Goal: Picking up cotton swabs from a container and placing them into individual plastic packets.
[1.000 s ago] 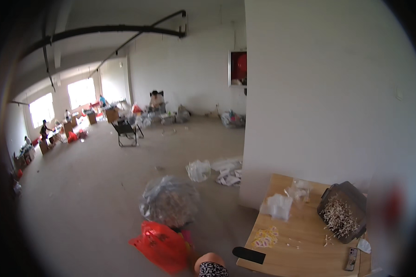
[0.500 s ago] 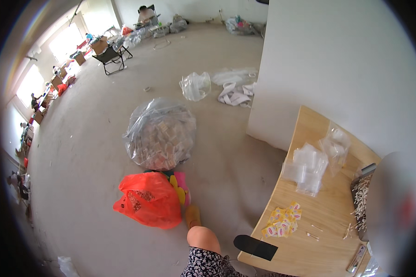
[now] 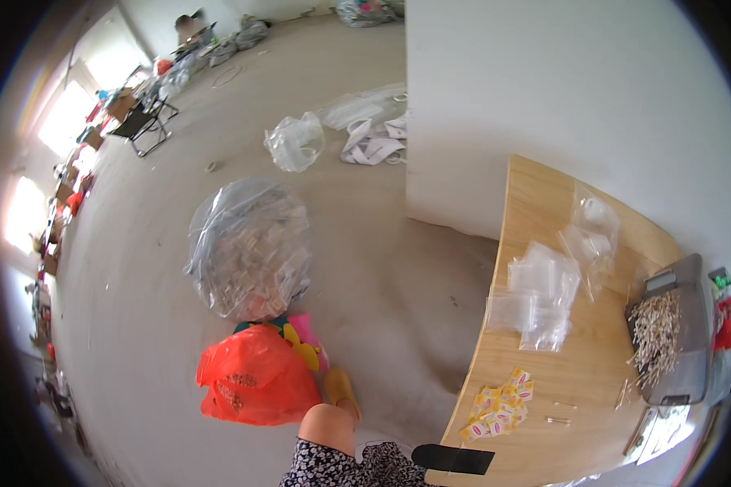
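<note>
Neither of my hands shows in the head view. Nearest to me on the right is a wooden table [image 3: 597, 361]. On it lies a heap of small yellow and white packets [image 3: 497, 406], with a few loose cotton swabs [image 3: 559, 420] beside them. Farther back are flat clear plastic bags [image 3: 544, 296] and a crumpled clear bag [image 3: 597, 243]. A grey plastic bin [image 3: 694, 345] at the table's right side holds a pile of cotton swabs [image 3: 656, 329]. A black flat piece [image 3: 455, 458] juts over the near left edge.
On the floor sit a red plastic bag [image 3: 256, 377] and a large clear sack [image 3: 252, 252] full of small pieces. A white wall [image 3: 560, 89] stands behind the table. Farther off are a folding chair [image 3: 140, 126], white cloth strips [image 3: 374, 146] and people along the windows.
The view has shifted, moving floor things leftward. A blurred pale shape that covered much of the bin at the right has gone, and the bin with its swabs shows.
</note>
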The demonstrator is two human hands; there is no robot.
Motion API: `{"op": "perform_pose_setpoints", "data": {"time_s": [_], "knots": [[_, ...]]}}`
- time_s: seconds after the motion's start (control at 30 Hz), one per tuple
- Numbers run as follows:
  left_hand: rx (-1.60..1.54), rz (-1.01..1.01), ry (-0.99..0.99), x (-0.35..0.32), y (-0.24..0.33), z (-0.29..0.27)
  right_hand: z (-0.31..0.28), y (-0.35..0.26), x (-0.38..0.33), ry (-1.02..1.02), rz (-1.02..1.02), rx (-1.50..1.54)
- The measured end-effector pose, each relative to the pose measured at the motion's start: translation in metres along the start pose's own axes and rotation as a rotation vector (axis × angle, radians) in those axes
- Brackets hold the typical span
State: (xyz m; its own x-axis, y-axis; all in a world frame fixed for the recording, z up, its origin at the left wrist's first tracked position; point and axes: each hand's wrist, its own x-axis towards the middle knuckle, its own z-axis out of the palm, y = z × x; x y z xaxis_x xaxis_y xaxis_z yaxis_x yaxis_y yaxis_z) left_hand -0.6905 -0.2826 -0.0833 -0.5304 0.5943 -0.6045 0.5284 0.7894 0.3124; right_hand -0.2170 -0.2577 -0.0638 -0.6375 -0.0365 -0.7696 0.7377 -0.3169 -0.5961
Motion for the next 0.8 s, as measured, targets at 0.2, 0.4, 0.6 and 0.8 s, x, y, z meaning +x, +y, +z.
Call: {"op": "perform_pose_setpoints", "data": {"time_s": [0.2,0.4,0.6,0.8], "knots": [[0.098,0.107,-0.009,0.077,-0.007,-0.020,0.012,-0.024,0.070,-0.087,-0.018,-0.013],[0.070,0.264,-0.031,0.123,0.013,0.001,0.090,0.030,0.133,0.137,0.020,0.072],[-0.025,0.508,-0.055,0.149,0.055,0.055,0.113,0.076,0.119,0.541,-0.002,0.293],[-0.072,0.700,0.079,0.186,0.084,0.045,0.002,0.020,-0.039,0.853,0.012,0.893]]}}
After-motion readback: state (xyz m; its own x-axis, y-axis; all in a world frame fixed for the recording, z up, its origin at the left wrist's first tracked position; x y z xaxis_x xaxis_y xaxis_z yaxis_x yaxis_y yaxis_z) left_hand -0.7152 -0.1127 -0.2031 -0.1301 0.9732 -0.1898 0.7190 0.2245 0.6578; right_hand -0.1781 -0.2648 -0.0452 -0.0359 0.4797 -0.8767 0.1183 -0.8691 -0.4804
